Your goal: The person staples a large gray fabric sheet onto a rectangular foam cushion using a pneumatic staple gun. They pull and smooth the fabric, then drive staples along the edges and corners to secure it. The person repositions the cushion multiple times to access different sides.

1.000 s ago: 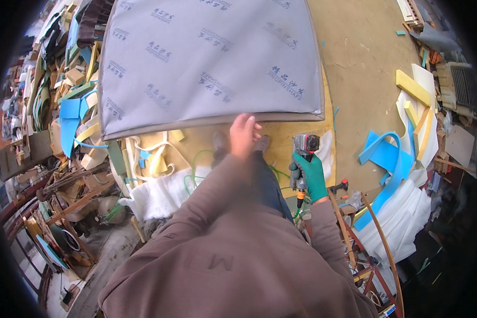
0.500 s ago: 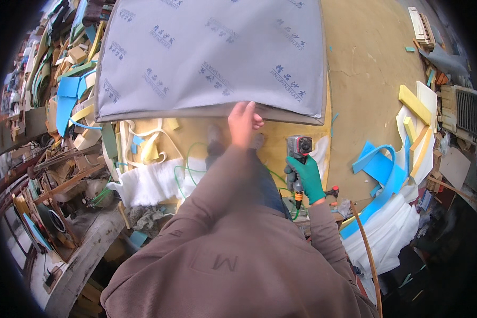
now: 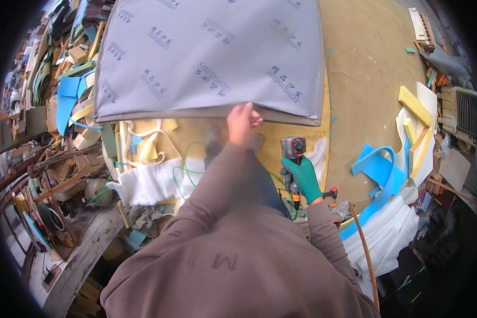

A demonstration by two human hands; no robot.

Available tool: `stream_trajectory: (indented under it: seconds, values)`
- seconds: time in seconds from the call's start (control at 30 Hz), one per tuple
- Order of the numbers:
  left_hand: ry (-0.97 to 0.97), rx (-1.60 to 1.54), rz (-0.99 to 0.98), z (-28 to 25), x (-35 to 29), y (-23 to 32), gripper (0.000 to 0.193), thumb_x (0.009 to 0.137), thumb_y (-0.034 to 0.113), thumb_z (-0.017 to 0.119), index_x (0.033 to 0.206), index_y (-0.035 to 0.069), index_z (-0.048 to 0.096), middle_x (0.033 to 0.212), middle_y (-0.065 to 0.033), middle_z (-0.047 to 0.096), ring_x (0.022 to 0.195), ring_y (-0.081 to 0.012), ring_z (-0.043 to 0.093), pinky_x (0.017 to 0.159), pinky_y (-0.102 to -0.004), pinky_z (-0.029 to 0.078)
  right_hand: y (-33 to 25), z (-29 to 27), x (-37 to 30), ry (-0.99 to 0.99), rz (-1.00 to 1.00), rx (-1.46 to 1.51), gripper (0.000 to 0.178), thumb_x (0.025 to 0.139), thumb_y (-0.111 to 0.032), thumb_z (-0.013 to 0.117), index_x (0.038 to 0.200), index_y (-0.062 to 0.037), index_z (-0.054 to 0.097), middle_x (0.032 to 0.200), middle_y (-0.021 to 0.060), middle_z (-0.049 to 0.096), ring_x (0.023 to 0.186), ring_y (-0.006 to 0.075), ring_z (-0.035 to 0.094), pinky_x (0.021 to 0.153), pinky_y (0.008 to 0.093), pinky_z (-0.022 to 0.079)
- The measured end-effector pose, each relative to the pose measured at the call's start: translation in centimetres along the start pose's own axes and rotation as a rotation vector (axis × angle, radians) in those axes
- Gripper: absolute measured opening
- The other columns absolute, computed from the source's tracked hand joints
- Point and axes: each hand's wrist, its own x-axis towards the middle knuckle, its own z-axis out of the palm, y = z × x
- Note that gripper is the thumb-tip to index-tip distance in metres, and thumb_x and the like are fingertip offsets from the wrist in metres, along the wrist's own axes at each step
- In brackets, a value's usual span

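Observation:
Before me is a large upholstered piece whose face is covered in grey printed lining cloth [image 3: 212, 63], with a brown fabric border [image 3: 164, 116] along the near edge. My left hand [image 3: 242, 123] is bare and pinches the lining's near edge between thumb and fingers, where the cloth rises slightly. My right hand [image 3: 303, 177], in a green glove, is wrapped round a grey-and-black air staple gun [image 3: 293, 145] with a red mark on its head. It is held apart from the piece, to the right. An orange coupling and green hose trail from its handle.
White batting [image 3: 143, 185] and foam strips lie left of my legs. Mixed foam scraps [image 3: 69, 100] pile up at far left. On the right are a blue foam strip [image 3: 388, 180], yellow foam bars [image 3: 414, 106], white sheeting [image 3: 389, 238] and a red-headed hammer [image 3: 331, 193].
My right hand and the staple gun have shifted slightly left. The lining has moved a little in view, and my left hand keeps its pinch on the edge.

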Motion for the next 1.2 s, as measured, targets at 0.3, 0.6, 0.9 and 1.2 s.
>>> stream_trajectory:
  seconds: [0.3, 0.6, 0.9, 1.2]
  values:
    - [0.113, 0.250, 0.068, -1.0, -2.1, -0.6, 0.023, 0.106, 0.021, 0.075, 0.091, 0.005, 0.068, 0.080, -0.0023, 0.070, 0.066, -0.0103, 0.061, 0.061, -0.0296, 0.051, -2.1, 0.1, -0.2, 0.016, -0.028, -0.023, 0.028, 0.100, -0.027, 0.081, 0.116, -0.0079, 0.069, 0.083, 0.0000, 0.069, 0.063, 0.0099, 0.062, 0.054, 0.0281, 0.047]
    - [0.200, 0.471, 0.128, -1.0, -1.4, -0.8, 0.023, 0.098, 0.021, 0.076, 0.089, 0.000, 0.074, 0.077, -0.0013, 0.071, 0.069, -0.0103, 0.065, 0.063, -0.0303, 0.052, -5.7, 4.7, 7.5, -0.105, -0.258, -0.076, 0.026, 0.102, -0.027, 0.079, 0.112, -0.0047, 0.070, 0.083, 0.0055, 0.073, 0.059, 0.0102, 0.062, 0.052, 0.0291, 0.051]
    - [0.211, 0.748, 0.003, -0.6, -3.5, 1.7, 0.032, 0.095, 0.030, 0.074, 0.098, -0.001, 0.080, 0.077, -0.0093, 0.075, 0.077, -0.0240, 0.072, 0.075, -0.0413, 0.058, -6.1, 7.8, 7.5, -0.045, -0.084, -0.205, 0.036, 0.098, -0.035, 0.078, 0.108, -0.0016, 0.071, 0.089, 0.0063, 0.071, 0.069, 0.0167, 0.068, 0.059, 0.0347, 0.053]
    - [-0.191, 1.641, 1.048, -4.7, -5.6, 4.1, 0.070, 0.084, 0.007, 0.073, 0.152, 0.007, 0.061, 0.153, -0.0131, 0.059, 0.152, -0.0368, 0.048, 0.128, -0.0592, 0.032, -0.5, 8.0, 10.5, -0.014, -0.544, -0.501, 0.017, 0.097, -0.023, 0.069, 0.106, -0.0082, 0.065, 0.080, 0.0066, 0.072, 0.053, 0.0122, 0.059, 0.045, 0.0327, 0.046]
